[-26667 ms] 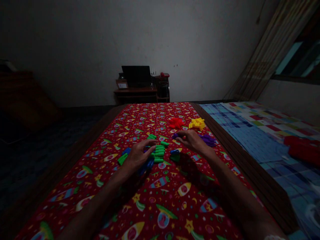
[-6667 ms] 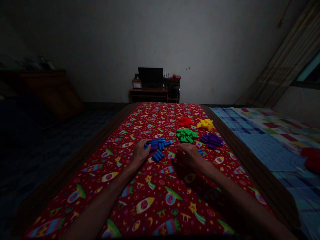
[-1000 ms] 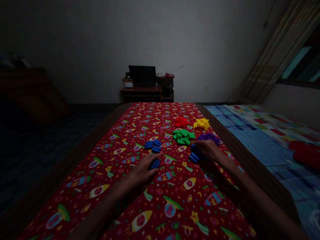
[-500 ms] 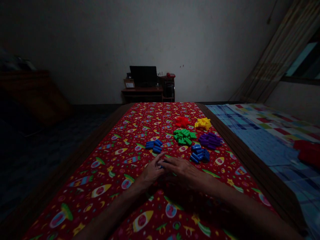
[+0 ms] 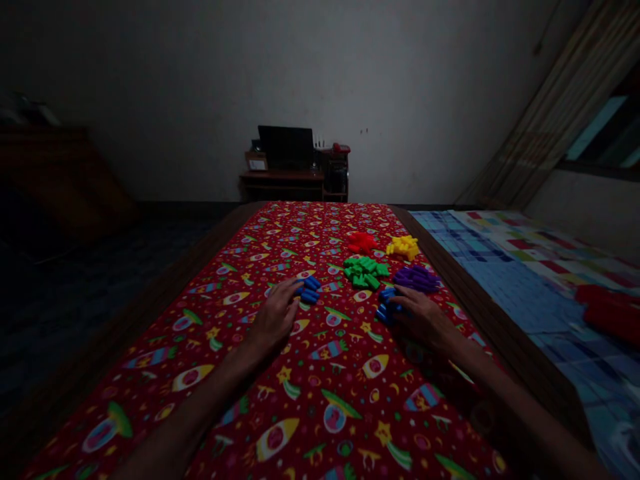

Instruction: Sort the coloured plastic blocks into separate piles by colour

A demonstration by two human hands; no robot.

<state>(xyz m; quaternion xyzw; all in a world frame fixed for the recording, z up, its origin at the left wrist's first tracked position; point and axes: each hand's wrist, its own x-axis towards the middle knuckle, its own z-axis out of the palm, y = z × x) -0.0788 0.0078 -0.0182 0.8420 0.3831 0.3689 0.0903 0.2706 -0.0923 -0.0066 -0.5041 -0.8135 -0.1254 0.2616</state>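
My left hand (image 5: 276, 312) rests at the left edge of a small group of blue plastic tubes (image 5: 310, 297), its fingertips curled against the leftmost blue tube. To the right, my right hand (image 5: 425, 319) reaches over a second blue pile (image 5: 384, 313), its fingers apart and touching the pieces. Part of that pile is hidden under the fingers. Just behind it lies a heap of purple pieces (image 5: 417, 279). Green pieces (image 5: 365, 272) are heaped between the two blue groups, farther back.
Red pieces (image 5: 362, 242) and yellow pieces (image 5: 403, 247) lie farther off on the red patterned cloth (image 5: 280, 393). A desk with a monitor (image 5: 286, 148) stands at the far wall. Blue checked bedding (image 5: 465, 257) lies to the right.
My hands, which were together in front of the piles around a small blue piece, have moved apart: left to the small blue group, right to the other blue pile.
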